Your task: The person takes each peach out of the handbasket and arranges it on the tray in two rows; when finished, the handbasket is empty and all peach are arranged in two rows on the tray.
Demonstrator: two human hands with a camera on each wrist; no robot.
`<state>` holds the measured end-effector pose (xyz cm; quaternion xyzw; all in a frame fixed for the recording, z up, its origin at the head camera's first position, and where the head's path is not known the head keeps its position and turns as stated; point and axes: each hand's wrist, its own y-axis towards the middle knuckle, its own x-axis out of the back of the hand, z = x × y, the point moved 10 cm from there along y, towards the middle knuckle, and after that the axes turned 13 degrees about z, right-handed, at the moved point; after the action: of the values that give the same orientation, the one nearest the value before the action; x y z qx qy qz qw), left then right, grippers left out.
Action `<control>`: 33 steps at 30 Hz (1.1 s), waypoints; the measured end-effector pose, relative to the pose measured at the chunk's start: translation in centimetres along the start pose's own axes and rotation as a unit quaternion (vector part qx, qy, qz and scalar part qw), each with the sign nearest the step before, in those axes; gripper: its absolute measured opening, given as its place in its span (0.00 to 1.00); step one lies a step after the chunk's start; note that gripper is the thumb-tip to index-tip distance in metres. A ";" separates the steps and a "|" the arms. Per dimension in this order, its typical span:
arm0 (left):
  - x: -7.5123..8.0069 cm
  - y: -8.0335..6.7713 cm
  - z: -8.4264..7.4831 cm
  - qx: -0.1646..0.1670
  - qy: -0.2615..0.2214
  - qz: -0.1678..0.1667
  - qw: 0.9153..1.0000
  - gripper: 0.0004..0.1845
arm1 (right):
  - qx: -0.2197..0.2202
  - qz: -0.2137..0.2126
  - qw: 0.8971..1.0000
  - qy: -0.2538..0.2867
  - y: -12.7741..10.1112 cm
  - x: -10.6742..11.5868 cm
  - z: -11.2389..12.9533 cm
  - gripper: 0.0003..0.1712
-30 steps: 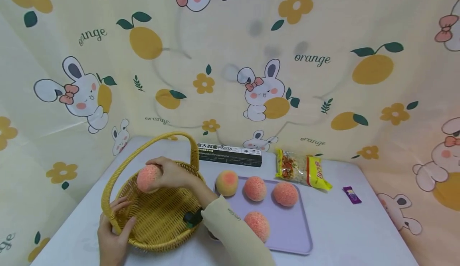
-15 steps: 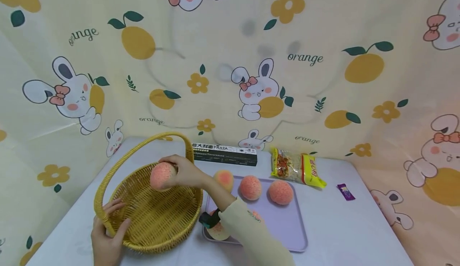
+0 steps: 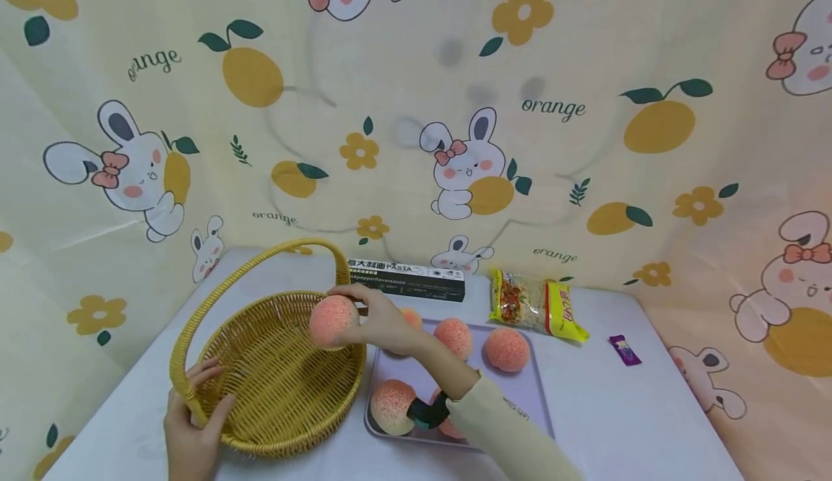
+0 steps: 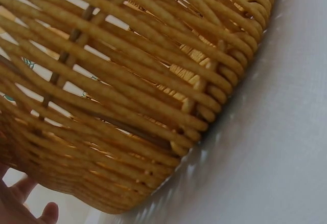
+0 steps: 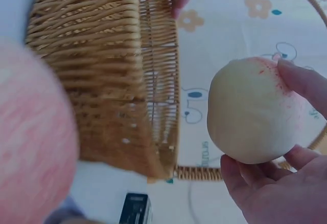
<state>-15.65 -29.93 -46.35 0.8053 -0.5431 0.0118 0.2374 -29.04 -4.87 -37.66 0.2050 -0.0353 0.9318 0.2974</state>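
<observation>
A yellow woven basket (image 3: 279, 441) with a tall arched handle stands on the table's left side. My left hand (image 3: 190, 423) grips its left rim at the foot of the handle. From the left wrist view, the woven wall (image 4: 127, 81) fills most of the picture, with some fingers (image 4: 20, 188) at the lower left. My right hand (image 3: 383, 322) holds a pink, fuzzy peach (image 3: 333, 322) over the basket's right rim. In the right wrist view that peach (image 5: 250, 111) shows its pale side, pinched between thumb and fingers. Nothing lies on the visible basket floor.
Right of the basket lies a lilac tray (image 3: 529, 394) bearing several peaches, one peach (image 3: 393, 405) at its near left corner. Behind are a black pasta box (image 3: 409, 282) and a yellow noodle bag (image 3: 536, 304). A small purple packet (image 3: 625, 349) lies far right.
My right hand has carried the peach rightward, from above the basket's back left to its right rim. The left hand keeps its place on the basket. The head view has shifted slightly.
</observation>
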 end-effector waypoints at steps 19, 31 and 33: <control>0.0 0.0 -0.2 -0.005 -0.005 -0.006 1.000 0.22 | -0.019 -0.042 0.999 -0.009 -9.6 4.3 -1.6 0.40; 0.1 -0.1 -0.4 -0.018 -0.013 -0.016 1.000 0.22 | -0.028 -0.080 0.996 0.019 -16.0 5.7 -2.9 0.42; 0.1 -0.1 -0.4 -0.021 -0.013 -0.016 1.000 0.22 | -0.035 -0.087 0.995 0.026 -17.1 6.0 -3.5 0.42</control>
<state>-15.39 -29.84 -45.97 0.8090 -0.5333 -0.0139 0.2469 -24.95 13.07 -39.40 0.1723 -0.0418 0.9056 0.3852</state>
